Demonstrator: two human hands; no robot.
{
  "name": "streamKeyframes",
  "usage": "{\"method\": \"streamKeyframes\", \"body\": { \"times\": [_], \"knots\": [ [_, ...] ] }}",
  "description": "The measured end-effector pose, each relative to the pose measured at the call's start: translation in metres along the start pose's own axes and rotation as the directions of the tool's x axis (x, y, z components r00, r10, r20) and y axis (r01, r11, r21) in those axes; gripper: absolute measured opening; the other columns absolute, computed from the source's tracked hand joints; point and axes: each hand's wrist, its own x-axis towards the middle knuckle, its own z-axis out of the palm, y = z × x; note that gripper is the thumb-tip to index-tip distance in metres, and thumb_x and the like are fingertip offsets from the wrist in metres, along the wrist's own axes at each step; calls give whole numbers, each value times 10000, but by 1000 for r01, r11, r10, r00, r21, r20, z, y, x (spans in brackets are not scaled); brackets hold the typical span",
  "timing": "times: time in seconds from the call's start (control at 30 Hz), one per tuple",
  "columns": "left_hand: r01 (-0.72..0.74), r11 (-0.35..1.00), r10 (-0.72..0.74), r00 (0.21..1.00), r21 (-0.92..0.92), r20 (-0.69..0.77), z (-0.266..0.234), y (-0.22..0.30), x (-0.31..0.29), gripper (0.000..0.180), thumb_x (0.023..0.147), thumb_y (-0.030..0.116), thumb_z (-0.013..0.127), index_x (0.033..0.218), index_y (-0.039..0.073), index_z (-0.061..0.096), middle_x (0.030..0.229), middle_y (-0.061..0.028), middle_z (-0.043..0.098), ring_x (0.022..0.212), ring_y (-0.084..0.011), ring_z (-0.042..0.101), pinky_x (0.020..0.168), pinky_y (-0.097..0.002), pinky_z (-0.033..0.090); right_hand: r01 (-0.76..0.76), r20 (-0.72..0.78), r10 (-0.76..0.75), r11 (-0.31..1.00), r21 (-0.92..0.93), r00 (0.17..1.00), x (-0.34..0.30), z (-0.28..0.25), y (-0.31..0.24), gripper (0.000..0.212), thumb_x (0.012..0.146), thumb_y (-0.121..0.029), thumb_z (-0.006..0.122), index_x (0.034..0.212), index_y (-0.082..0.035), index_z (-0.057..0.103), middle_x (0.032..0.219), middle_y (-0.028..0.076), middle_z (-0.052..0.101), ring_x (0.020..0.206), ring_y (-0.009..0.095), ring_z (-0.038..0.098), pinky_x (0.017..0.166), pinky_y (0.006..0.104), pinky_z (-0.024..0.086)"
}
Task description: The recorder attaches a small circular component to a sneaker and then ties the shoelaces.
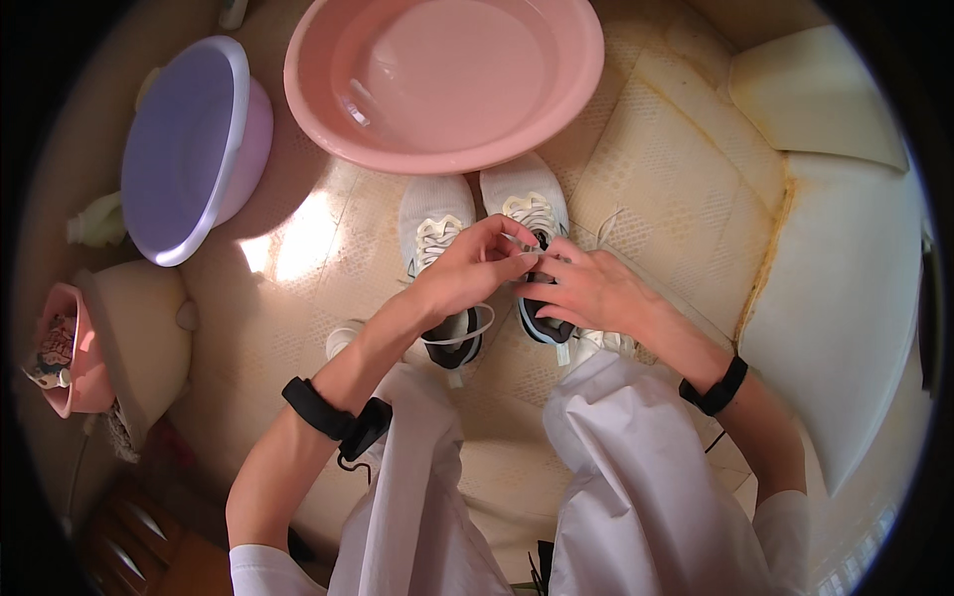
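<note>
A pair of white sneakers stands on the tiled floor, the left sneaker [434, 204] next to the right sneaker [525, 184], toes pointing away from me. Both hands are over the right sneaker's tongue and lacing. My left hand [470, 266] is closed, thumb and fingertips pinching a pale shoelace [488, 320] that loops down over the left sneaker's opening. My right hand [593, 285] meets it from the other side, thumb and index finger pinched at the lace, other fingers bent across the opening. The fingers partly hide the eyelets and the lace between them.
A large pink basin [447, 164] sits just beyond the toes. At left, a purple basin [227, 139] leans on its side, near a beige container [149, 333] and a small pink basket [87, 368] with items in it. A pale curved panel [835, 288] borders the right.
</note>
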Motion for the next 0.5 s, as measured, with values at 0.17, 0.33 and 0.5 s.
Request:
{"method": "streamKeyframes", "body": {
  "times": [0.17, 0.33, 0.5],
  "knots": [
    [158, 985, -151, 985, -73, 86, -16, 31, 14, 332, 1005, 325, 661, 1198, 61, 607, 1069, -51, 666, 1024, -155, 657, 989, -324, 504, 0, -12, 1, 997, 80, 1000, 1, -9, 1, 391, 842, -287, 797, 1212, -227, 686, 1278, -43, 567, 1137, 230, 558, 788, 364, 624],
    [273, 961, -275, 960, 33, 60, -3, 47, 18, 341, 997, 337, 661, 1177, 50, 617, 1049, -61, 683, 1009, -163, 668, 970, -328, 508, 14, -2, -14, 997, 80, 1000, 0, -4, 5, 406, 856, -341, 786, 1241, -267, 682, 1293, -32, 591, 1203, 246, 557, 820, 393, 631],
    [291, 942, -307, 948, -166, -82, 12, 37, 24, 302, 986, 336, 671, 1099, 59, 629, 987, -42, 667, 898, -154, 640, 879, -332, 503, -8, 15, 7, 993, 116, 1000, -1, -2, 7, 391, 876, -351, 763, 1250, -265, 690, 1288, -21, 597, 1227, 250, 555, 841, 414, 628]
  ]
}}
